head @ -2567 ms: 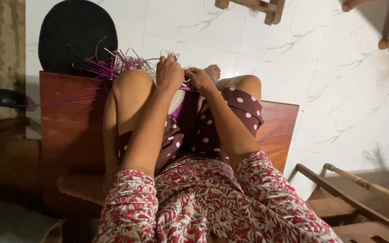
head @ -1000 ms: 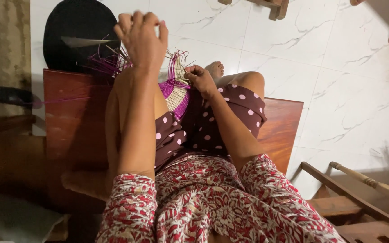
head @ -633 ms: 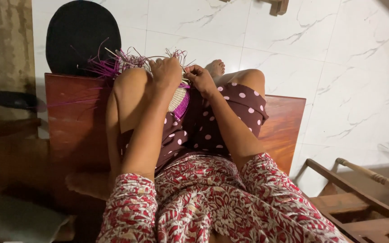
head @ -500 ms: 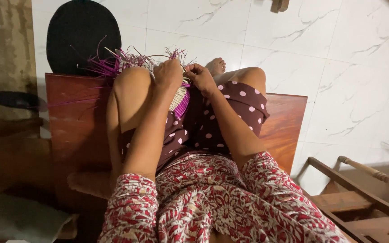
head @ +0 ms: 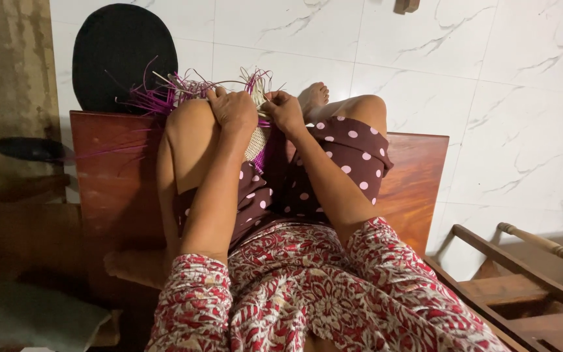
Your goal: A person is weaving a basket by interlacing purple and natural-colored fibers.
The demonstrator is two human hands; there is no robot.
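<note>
1. We see one woven piece (head: 255,133) of cream and purple strips, resting between the raised knees above the wooden bench (head: 109,176).
2. Left hand (head: 232,109) and right hand (head: 285,111) both pinch its top edge.
3. We judge it light, flexible and easily frayed; best held at the tight woven part, not the loose purple ends (head: 158,98).

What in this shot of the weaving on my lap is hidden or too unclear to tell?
- Head view: most of the cream and purple woven strip piece is covered by the left hand and right hand.
- The fingertips' hold on the strands is hidden by the hands' backs.
- The black round object is too dark to identify.
- The wooden frame is cut off by the right edge.
</note>
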